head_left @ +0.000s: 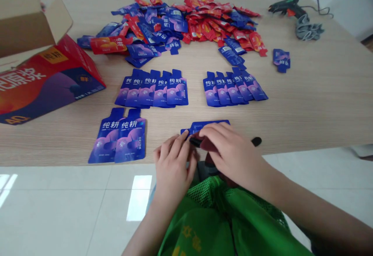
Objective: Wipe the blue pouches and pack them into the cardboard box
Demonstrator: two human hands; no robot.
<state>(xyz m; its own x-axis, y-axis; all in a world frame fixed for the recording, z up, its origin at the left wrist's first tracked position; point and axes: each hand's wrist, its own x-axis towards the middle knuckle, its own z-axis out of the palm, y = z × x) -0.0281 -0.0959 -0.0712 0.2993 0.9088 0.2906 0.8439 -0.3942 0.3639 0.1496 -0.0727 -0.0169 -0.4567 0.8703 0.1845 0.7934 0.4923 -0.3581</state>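
Observation:
My right hand (233, 147) is closed on a dark maroon strap-like piece (207, 144) with a black end, just above the table's front edge. A blue pouch (199, 126) lies sideways under these fingers, partly covered by them. My left hand (176, 161) rests at the table edge, its fingers stretched toward the pouch's narrow end and one fingertip touching it. To the left, two blue pouches (130, 137) lie overlapping. Behind, an overlapping row of blue pouches (177, 93) lies at left and another fanned row (253, 85) at right.
A large heap of red and blue pouches (204, 26) spreads across the back. An open red-and-blue carton (43, 81) stands at left. A single blue pouch (281, 59), a black glue gun (287, 6) with a cord, and a grey crumpled item (309, 30) lie at right.

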